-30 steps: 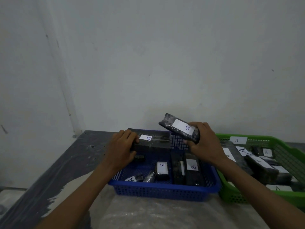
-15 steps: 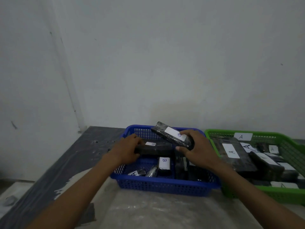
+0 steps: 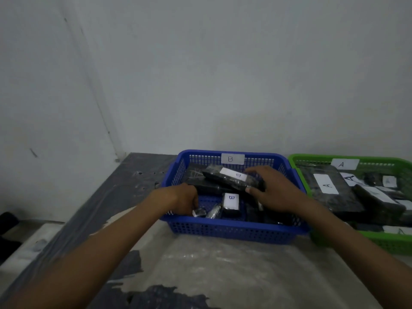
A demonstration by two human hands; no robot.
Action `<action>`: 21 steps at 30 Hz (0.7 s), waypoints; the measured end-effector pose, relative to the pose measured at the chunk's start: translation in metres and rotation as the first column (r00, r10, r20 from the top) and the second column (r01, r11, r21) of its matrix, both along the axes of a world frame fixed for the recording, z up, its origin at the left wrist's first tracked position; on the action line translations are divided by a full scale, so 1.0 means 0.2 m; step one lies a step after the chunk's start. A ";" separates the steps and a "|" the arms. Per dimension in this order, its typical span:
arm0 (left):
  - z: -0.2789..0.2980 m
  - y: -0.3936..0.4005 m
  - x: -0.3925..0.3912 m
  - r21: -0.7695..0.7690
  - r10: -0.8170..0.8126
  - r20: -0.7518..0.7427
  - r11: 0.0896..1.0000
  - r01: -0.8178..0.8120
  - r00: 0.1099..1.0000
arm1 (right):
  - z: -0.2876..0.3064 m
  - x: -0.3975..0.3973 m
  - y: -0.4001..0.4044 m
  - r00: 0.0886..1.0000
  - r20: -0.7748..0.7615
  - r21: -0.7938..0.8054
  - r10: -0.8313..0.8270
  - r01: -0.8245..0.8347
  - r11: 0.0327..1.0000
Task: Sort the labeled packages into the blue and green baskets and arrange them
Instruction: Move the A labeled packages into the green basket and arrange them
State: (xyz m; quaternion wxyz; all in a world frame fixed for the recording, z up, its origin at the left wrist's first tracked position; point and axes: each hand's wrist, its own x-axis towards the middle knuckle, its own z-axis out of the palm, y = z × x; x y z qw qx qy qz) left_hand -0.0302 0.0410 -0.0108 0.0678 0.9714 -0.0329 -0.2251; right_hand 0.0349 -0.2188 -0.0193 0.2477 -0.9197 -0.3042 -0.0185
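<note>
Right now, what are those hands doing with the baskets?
A person is sorting black wrapped packages. The right hand grips a B package over the blue basket tagged B. The left hand reaches into that basket's near left corner. The green basket tagged A already holds A packages.
</note>
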 end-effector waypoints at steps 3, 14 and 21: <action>-0.02 0.00 0.01 -0.027 0.006 0.060 1.000 -0.004 0.998 | 0.01 -0.05 -0.05 1.000 0.009 0.014 0.011 -0.011 1.000; 0.25 -0.03 -0.15 -0.464 0.191 0.687 0.858 0.221 0.701 | 0.14 -0.17 0.05 0.937 -0.317 0.561 0.149 0.059 0.825; 0.30 -0.23 -0.21 -0.363 0.039 0.804 0.822 0.438 0.593 | 0.25 -0.32 0.04 0.907 -0.342 0.664 0.247 0.047 0.746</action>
